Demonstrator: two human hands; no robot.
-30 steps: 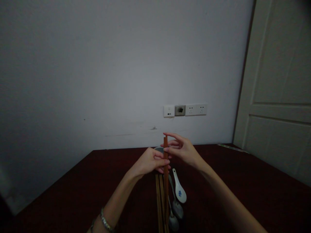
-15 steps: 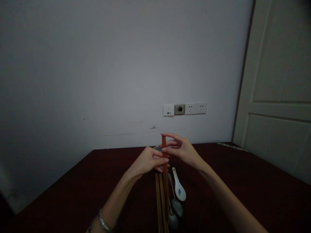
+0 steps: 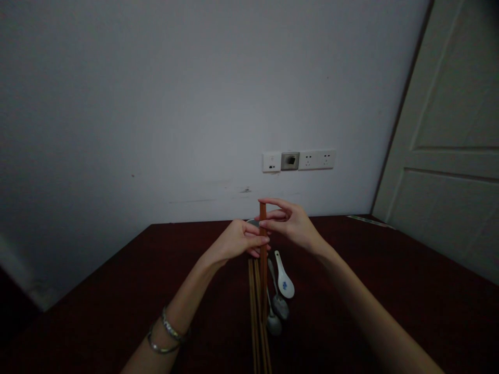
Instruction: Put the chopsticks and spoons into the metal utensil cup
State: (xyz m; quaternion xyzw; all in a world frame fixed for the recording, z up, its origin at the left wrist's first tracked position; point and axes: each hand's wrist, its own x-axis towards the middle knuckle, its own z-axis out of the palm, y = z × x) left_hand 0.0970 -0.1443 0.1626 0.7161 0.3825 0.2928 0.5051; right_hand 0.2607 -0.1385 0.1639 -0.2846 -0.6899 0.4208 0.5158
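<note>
Reddish-brown chopsticks (image 3: pixel 263 272) stand nearly upright in front of me, pressed together so that I cannot tell their number. My left hand (image 3: pixel 245 240) is closed on them below the top, thumb in front. My right hand (image 3: pixel 284 221) pinches them higher up, with its index finger lying on the top end. Several lighter wooden chopsticks (image 3: pixel 255 311) lie side by side on the table just left of them. To the right lie two metal spoons (image 3: pixel 280 306) and a white spoon (image 3: pixel 286 286) with a blue pattern. Behind the hands a round, greyish thing (image 3: pixel 253 222) is mostly hidden.
The dark red table (image 3: pixel 335 322) reaches back to a pale wall (image 3: pixel 195 104). Sockets and a switch (image 3: pixel 298 160) sit on the wall above its far edge. A light panelled door (image 3: pixel 452 124) stands at the right. A patterned strip (image 3: pixel 370 222) lies at the far right edge.
The view has tilted down slightly, so everything sits higher in the picture. Both hands keep the same hold on the reddish-brown chopsticks.
</note>
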